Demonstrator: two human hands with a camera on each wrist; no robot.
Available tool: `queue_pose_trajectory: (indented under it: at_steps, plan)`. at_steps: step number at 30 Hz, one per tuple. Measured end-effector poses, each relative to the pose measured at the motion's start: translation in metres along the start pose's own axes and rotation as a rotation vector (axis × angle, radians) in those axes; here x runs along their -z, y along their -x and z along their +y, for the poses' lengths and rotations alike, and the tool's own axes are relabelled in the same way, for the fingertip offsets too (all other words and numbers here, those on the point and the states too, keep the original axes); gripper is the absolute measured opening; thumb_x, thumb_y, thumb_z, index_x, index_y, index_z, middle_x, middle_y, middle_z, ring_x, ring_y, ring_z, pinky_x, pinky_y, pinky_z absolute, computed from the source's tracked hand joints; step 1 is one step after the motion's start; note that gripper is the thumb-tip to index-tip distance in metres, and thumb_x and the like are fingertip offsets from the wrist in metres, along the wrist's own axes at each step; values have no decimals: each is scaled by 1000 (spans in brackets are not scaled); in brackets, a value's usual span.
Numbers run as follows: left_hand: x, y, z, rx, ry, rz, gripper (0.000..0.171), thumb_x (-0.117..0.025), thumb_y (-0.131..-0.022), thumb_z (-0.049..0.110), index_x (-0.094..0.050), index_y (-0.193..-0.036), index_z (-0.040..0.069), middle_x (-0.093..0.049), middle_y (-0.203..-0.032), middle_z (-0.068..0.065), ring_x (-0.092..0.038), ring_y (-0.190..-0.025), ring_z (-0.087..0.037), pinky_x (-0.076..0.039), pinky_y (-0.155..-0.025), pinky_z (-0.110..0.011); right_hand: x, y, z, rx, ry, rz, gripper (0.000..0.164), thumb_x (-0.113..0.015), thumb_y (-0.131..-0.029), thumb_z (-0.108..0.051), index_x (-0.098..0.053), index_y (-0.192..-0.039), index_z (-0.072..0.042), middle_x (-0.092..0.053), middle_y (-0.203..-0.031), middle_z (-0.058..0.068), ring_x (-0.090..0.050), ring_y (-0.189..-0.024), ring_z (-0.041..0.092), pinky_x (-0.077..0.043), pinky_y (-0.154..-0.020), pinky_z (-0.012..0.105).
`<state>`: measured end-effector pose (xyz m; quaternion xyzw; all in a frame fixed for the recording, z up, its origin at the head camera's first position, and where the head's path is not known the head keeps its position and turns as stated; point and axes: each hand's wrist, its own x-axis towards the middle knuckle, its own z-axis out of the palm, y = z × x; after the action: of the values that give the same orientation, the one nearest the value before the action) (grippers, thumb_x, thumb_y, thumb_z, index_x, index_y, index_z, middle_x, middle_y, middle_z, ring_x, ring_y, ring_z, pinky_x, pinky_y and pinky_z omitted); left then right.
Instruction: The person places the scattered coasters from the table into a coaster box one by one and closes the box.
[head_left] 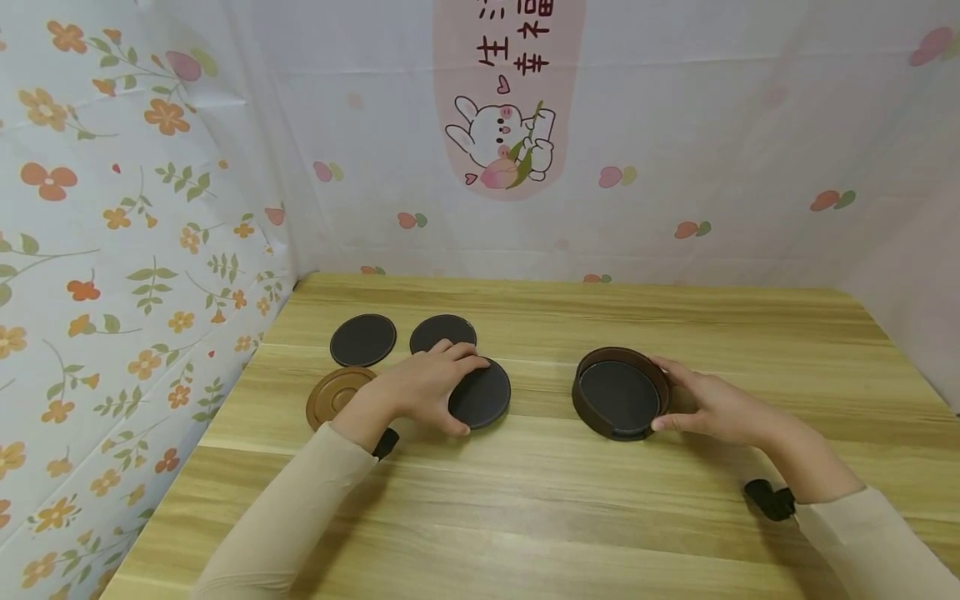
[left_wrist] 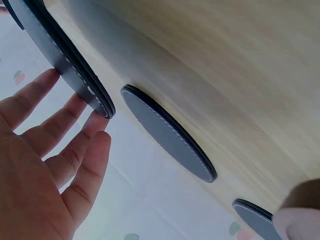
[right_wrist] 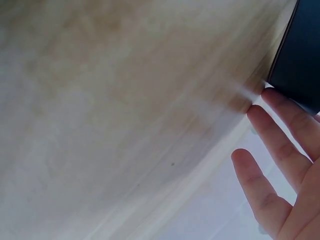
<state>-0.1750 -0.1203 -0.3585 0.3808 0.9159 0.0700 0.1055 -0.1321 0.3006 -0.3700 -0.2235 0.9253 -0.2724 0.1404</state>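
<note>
My left hand (head_left: 427, 387) holds a round black coaster (head_left: 482, 396) by its rim, thumb on the near side and fingers over the far side. In the left wrist view, the fingertips touch the stitched edge of this coaster (left_wrist: 65, 55). My right hand (head_left: 720, 408) grips the right side of a round dark-brown coaster holder (head_left: 592, 417), thumb in front and fingers behind. A black round surface with a stitched rim shows inside the holder. In the right wrist view, fingertips touch the holder's dark outer wall (right_wrist: 300, 60).
Two more black coasters, one at the far left (head_left: 363, 340) and one behind my left hand (head_left: 442, 329), lie on the wooden table (head_left: 525, 517). A brown ringed disc (head_left: 330, 400) is partly hidden by the left wrist. Patterned cloth walls (head_left: 360, 125) stand behind and at the left.
</note>
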Motion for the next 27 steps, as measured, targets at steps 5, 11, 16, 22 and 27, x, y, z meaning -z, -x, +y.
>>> queue_pose_trajectory:
  at_steps: [5, 11, 16, 22, 27]
  plan:
    - [3, -7, 5, -3, -10, -10, 92, -79, -71, 51, -43, -149, 19, -41, -151, -5, -43, -130, -25, -51, -92, -47, 1, 0, -1, 0, 0, -3, 97, -73, -88, -40, -20, -155, 6, -46, -144, 35, -43, -133, 53, -36, -102, 69]
    - [3, -14, 11, -18, -13, -19, 91, -78, -71, 52, -43, -149, 20, -42, -150, -3, -44, -129, -23, -51, -93, -44, 1, 0, -1, 5, -3, -3, 97, -72, -88, -41, -20, -154, 7, -46, -145, 34, -45, -133, 52, -38, -101, 67]
    - [4, -18, 15, -25, -21, -17, 92, -78, -71, 53, -43, -150, 20, -42, -149, -3, -44, -128, -23, -51, -93, -43, 1, 1, 0, 14, 2, 4, 96, -73, -88, -40, -21, -154, 7, -46, -144, 34, -44, -133, 52, -37, -102, 68]
    - [4, -22, 20, -49, -50, -7, 90, -78, -71, 52, -44, -148, 19, -43, -149, -4, -44, -126, -23, -51, -92, -42, 1, 0, 1, 5, 16, 6, 98, -72, -88, -43, -21, -154, 7, -46, -145, 33, -46, -133, 51, -38, -102, 66]
    - [6, -24, 25, -67, -52, -8, 90, -77, -73, 52, -43, -149, 18, -42, -150, -6, -41, -133, -25, -51, -96, -45, 0, -1, 1, 4, 20, 10, 98, -72, -88, -44, -21, -154, 8, -45, -146, 33, -45, -134, 51, -38, -103, 66]
